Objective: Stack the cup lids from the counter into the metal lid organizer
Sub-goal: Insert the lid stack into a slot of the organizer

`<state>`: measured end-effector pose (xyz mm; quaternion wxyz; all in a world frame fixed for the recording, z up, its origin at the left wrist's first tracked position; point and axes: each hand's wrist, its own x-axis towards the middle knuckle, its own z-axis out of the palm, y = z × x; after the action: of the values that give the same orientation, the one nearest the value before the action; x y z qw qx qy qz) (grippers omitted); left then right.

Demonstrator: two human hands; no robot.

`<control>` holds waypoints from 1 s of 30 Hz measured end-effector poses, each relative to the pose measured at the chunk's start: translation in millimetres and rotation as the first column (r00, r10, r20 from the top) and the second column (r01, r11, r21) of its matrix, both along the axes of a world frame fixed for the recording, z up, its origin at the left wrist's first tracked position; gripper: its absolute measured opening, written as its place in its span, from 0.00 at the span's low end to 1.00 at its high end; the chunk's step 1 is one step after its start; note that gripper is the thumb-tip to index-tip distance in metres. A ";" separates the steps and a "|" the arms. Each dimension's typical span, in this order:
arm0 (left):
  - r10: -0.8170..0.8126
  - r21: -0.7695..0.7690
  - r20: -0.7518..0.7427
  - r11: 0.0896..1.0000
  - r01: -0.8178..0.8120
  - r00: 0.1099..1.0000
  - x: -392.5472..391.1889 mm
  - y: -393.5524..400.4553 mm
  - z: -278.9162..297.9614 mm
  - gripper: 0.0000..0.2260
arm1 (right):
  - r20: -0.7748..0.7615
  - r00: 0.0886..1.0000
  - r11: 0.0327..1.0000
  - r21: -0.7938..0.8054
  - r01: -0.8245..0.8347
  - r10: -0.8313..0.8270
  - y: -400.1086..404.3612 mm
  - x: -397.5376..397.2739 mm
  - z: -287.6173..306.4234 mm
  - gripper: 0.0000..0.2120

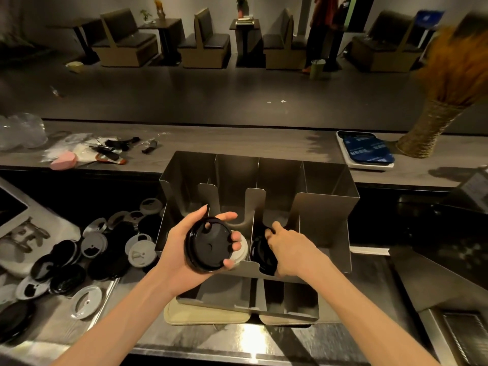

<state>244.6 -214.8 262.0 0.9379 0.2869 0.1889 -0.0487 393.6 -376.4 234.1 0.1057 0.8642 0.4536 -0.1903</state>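
1. Head view: the left hand (184,249) grips a black lid (207,245) just before the metal organizer (324,207).
2. The right hand (290,250) pinches black lids (261,256) inside its middle slot.
3. More lids (92,257) lie left of it.

One view only, head-worn, wide-angle. Looks forward and steeply down over a grey counter (237,141). Close range: both forearms enter from the bottom edge, and a folded steel organizer with upright dividers (324,207) sits near frame centre. Upper third reaches far across a dim seating area. Edges bow with lens distortion.
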 end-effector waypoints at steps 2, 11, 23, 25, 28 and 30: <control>-0.002 0.045 0.004 0.999 0.002 1.000 2.4 0.4 0.8 0.26 | 0.007 1.000 0.994 0.105 0.015 -0.016 -7.1 -2.7 16.4 0.37; 0.009 0.135 -0.090 0.991 0.003 0.996 15.0 -17.3 11.4 0.23 | -0.267 0.932 0.662 0.749 0.041 0.245 -17.3 -46.8 64.1 0.40; 0.029 0.290 -0.039 0.957 -0.016 0.999 20.9 -14.5 6.9 0.21 | -0.088 0.995 0.598 0.800 0.048 0.037 -44.9 -12.3 52.7 0.38; 0.076 0.299 -0.032 0.952 -0.063 0.997 21.4 -10.3 2.8 0.21 | -0.032 0.999 0.664 0.746 0.044 -0.031 -49.6 -1.9 48.2 0.39; 0.139 0.314 -0.031 0.942 -0.122 0.990 18.7 -4.7 -1.5 0.22 | 0.030 0.996 0.782 0.621 0.048 -0.085 -50.8 6.9 40.6 0.41; 0.172 0.333 -0.045 0.931 -0.148 0.984 17.2 -2.5 -3.7 0.23 | 0.041 0.997 0.833 0.552 0.030 -0.063 -47.9 8.2 33.7 0.41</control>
<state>261.8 -217.3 258.3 0.8702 0.4206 0.2516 0.0496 401.7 -424.3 267.8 -0.1390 0.8739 0.4649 -0.0293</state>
